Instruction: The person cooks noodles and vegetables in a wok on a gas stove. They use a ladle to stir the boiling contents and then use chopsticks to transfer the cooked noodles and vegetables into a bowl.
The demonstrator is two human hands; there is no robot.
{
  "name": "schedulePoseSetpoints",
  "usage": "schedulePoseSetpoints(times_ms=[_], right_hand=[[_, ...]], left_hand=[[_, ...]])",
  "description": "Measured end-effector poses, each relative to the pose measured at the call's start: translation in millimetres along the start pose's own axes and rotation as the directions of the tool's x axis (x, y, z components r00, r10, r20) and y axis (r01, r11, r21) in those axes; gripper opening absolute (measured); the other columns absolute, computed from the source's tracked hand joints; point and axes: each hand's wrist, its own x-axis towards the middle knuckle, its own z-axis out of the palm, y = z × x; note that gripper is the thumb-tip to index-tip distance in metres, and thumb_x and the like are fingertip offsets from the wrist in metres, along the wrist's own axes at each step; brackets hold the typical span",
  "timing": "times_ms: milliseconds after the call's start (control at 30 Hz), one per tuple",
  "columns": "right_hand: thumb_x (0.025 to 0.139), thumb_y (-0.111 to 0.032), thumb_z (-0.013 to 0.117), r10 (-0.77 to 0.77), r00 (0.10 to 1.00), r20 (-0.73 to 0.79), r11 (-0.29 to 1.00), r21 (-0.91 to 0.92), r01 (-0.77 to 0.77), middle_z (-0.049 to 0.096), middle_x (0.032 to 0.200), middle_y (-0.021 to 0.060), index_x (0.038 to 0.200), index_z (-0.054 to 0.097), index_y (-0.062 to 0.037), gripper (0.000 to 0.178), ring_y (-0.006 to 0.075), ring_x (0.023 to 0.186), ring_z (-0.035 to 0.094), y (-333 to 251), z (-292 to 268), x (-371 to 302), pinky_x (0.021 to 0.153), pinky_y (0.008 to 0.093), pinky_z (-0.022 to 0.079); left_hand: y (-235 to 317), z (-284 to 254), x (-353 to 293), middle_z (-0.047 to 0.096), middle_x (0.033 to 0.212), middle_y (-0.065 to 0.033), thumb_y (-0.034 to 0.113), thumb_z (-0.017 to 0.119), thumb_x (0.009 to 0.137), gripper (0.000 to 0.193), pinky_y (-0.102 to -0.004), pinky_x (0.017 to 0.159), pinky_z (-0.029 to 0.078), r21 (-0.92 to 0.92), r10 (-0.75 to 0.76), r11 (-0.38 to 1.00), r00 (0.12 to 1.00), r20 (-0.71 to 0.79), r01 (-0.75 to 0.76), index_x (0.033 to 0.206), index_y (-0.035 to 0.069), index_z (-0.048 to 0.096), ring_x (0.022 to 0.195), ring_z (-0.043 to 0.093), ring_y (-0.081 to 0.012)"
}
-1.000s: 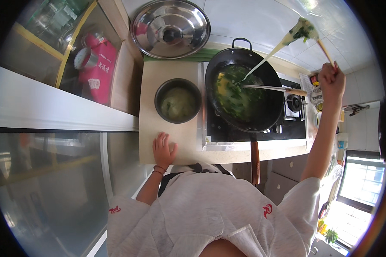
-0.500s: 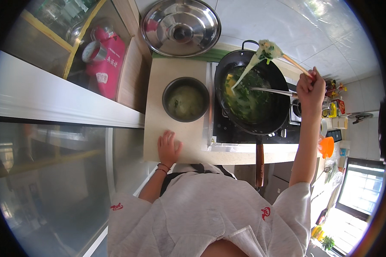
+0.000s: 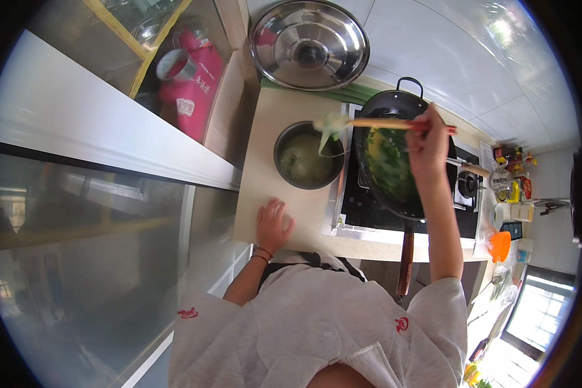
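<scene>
My right hand [image 3: 428, 150] is closed around wooden chopsticks [image 3: 381, 123] with red ends. Their far tips hold a clump of pale, stringy food with green bits [image 3: 332, 124], blurred by motion, above the right side of a round dark pot [image 3: 277, 158]. Cloudy broth with pale lumps fills that pot. Under my right wrist is a black wok [image 3: 385, 102] with green leaves and yellow pieces in liquid. A metal utensil with a wooden handle [image 3: 475, 169] leans over the wok's right rim. My left hand [image 3: 273, 223] lies on the counter, fingers spread, in front of the pot.
A shiny steel lid [image 3: 343, 48] stands against the tiled wall behind the pot. The wok sits on a black gas stove [image 3: 355, 210], its brown handle [image 3: 405, 262] jutting past the counter edge. Left are sliding glass doors [image 3: 84, 246]; an orange container [image 3: 499, 247] is at the right.
My right hand has swung the chopsticks and food leftward from above the wok to the dark pot. The whole view has shifted slightly. My left hand stays on the counter.
</scene>
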Motion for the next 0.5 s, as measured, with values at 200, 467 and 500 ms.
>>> schedulePoseSetpoints(times_ms=[200, 467, 500], right_hand=[[0.09, -0.018, 0.067, -0.111, 0.899, 0.424, 0.657, -0.647, 0.387, 0.061, 0.058, 0.0024, 0.066, 0.065, 0.0029, 0.032, 0.0053, 0.054, 0.054, 40.3, 10.4, -28.3, 0.051, 0.0209, 0.04], [0.097, -0.023, 0.056, -0.151, 0.869, 0.472, 0.602, -0.653, 0.459, 0.064, 0.063, 0.005, 0.069, 0.066, 0.0027, 0.039, 0.0056, 0.053, 0.051, -8.7, 1.4, -56.5, 0.05, 0.0217, 0.04], [0.098, -0.024, 0.055, -0.177, 0.868, 0.463, 0.614, -0.638, 0.465, 0.065, 0.064, 0.0056, 0.071, 0.067, 0.0023, 0.04, 0.0057, 0.053, 0.051, -19.0, -4.8, -59.9, 0.05, 0.0216, 0.041]], left_hand=[[-0.4, -3.7, -0.2, 0.049, 0.133, -0.0137, 0.032, 0.064, 0.082, 0.053, -0.0531, 0.108, 0.027, -0.066, 0.001, 0.998, 1.0, -0.008, -0.002, 0.126, 0.006, 0.052, 0.131, 0.041, -0.0319], [-3.7, -2.3, 0.7, 0.056, 0.124, -0.0133, 0.026, 0.064, 0.083, 0.037, -0.0506, 0.105, 0.032, -0.176, -0.003, 0.984, 0.998, -0.068, -0.009, 0.112, 0.005, 0.059, 0.125, 0.047, -0.0316], [-11.7, 3.4, -2.0, 0.058, 0.121, -0.0134, 0.024, 0.062, 0.085, 0.031, -0.0506, 0.104, 0.032, -0.232, 0.0, 0.973, 0.995, -0.097, -0.022, 0.108, 0.005, 0.06, 0.123, 0.048, -0.0314]])
